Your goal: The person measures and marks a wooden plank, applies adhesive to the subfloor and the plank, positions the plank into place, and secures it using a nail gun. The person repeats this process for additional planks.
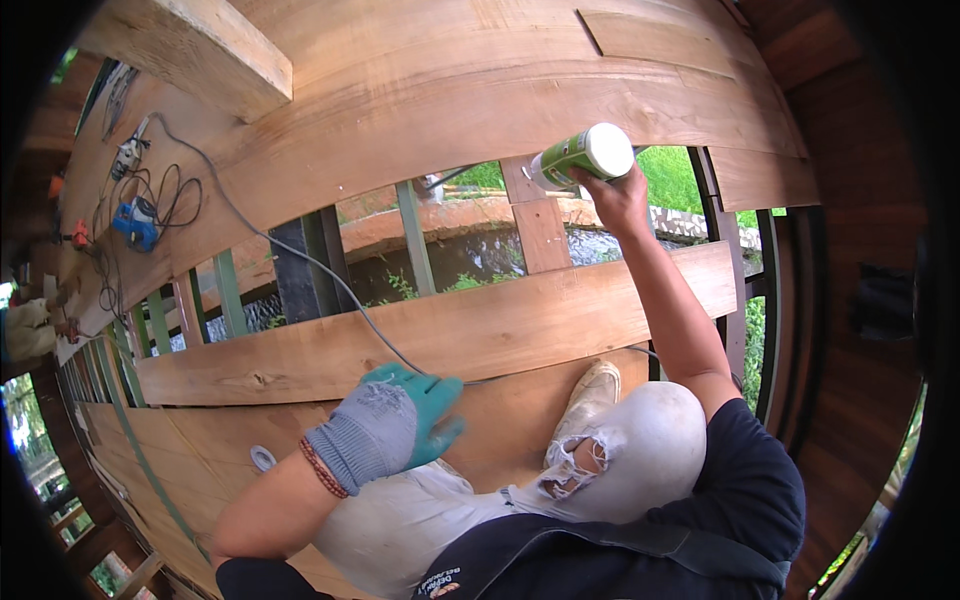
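Note:
My right hand (622, 196) is bare and wrapped round a green-and-white plastic bottle (567, 160). The bottle is tipped, its round white end toward me and its other end over a wooden joist (541, 232) in the floor gap. A small white patch shows on the joist by the bottle; I cannot tell whether it is the nozzle or spilled contents. My left hand (405, 420), in a grey-and-teal work glove, holds nothing. Its fingers are apart, above my lap near the loose plank (440, 325) that lies across the joists.
Between the planks, gaps drop to water and grass below. A grey cable (300, 250) runs across the boards from the power tools (137, 222) at left. A thick wooden post (200, 55) rises at upper left. A tape roll (262, 458) lies beside my left forearm.

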A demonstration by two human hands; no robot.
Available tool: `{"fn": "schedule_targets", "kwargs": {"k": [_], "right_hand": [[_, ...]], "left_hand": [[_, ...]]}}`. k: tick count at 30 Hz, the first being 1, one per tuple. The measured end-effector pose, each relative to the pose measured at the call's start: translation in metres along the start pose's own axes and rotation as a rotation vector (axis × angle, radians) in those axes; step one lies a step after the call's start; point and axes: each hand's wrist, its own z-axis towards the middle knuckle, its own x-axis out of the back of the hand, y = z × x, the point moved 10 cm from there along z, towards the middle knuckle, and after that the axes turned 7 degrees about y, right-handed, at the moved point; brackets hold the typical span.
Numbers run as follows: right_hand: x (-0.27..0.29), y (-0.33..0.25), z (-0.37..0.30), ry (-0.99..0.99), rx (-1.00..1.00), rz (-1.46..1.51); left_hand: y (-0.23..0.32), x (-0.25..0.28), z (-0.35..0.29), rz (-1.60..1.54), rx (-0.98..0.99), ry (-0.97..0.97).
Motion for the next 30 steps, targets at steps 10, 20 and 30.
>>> {"fn": "schedule_targets", "kwargs": {"k": [10,20,30], "right_hand": [[0.025,-0.013,-0.034,-0.01,0.004,-0.045],[0.042,0.036,-0.069,0.006,-0.153,-0.002],[0.06,0.009,-0.085,-0.156,-0.187,-0.137]], "left_hand": [[0.006,0.002,0.003,-0.033,-0.05,0.076],[0.017,0.007,0.016,-0.017,-0.084,0.103],[0.025,-0.013,0.025,-0.063,-0.122,-0.03]]}}
